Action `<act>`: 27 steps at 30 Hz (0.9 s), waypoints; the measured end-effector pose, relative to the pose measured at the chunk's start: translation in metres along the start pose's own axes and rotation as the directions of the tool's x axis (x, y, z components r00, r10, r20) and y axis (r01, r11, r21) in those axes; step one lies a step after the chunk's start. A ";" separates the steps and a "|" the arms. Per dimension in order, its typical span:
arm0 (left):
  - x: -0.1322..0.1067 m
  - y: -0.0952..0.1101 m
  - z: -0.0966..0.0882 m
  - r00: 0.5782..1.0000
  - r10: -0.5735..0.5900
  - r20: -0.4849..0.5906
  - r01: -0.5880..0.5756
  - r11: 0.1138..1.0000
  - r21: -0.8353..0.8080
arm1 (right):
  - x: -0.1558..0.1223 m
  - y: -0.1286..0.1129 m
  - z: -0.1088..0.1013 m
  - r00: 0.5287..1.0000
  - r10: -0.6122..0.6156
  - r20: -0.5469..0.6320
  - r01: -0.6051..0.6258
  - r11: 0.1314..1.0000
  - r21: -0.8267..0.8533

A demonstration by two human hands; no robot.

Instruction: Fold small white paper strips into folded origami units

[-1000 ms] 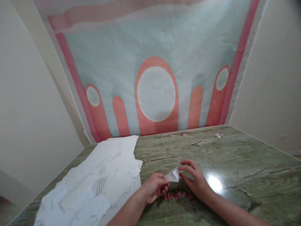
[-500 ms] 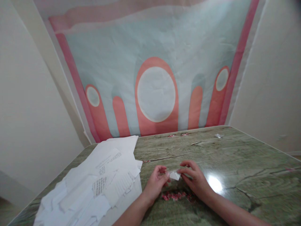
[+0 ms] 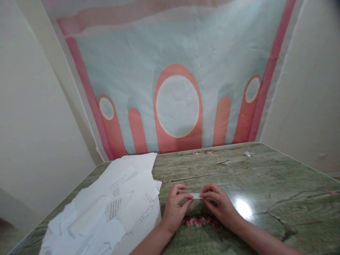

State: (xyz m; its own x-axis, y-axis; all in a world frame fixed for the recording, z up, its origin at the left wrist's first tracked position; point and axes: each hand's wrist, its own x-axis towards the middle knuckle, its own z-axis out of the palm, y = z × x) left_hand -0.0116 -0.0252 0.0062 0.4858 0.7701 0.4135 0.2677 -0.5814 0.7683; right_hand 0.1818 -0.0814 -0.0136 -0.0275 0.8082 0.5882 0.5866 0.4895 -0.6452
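Note:
A small folded piece of white paper is held just above the green marbled table, low in the middle of the view. My left hand pinches its left end with thumb and fingers. My right hand pinches its right end the same way. The paper now looks like a narrow flat strip between the two pinches. Both wrists rest near the table surface.
A spread of white sheets and torn paper, some printed, covers the table's left side. Small pink scraps lie under my hands, more at the far edge. A tiny white scrap lies far right. A patterned wall hanging is behind.
The paper went from a raised triangular shape to a thin flat strip. My left hand moved up and right to pinch its left end; my right hand stayed nearly in place.

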 end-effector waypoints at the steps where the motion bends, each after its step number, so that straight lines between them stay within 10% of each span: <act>1: 0.000 0.000 0.000 1.000 -0.001 0.001 0.001 1.000 0.001 | 0.000 -0.002 -0.001 1.000 0.013 0.018 -0.014 1.000 0.024; 27: 0.001 -0.002 0.004 0.997 -0.028 -0.074 0.030 0.999 0.021 | 0.004 0.001 0.000 0.973 0.220 0.075 -0.232 0.936 0.264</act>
State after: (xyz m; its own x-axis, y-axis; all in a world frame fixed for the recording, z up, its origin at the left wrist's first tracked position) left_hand -0.0083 -0.0243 0.0038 0.4152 0.8033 0.4270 0.2997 -0.5639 0.7696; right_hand 0.1820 -0.0778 -0.0121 0.0412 0.9183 0.3938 0.3419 0.3574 -0.8691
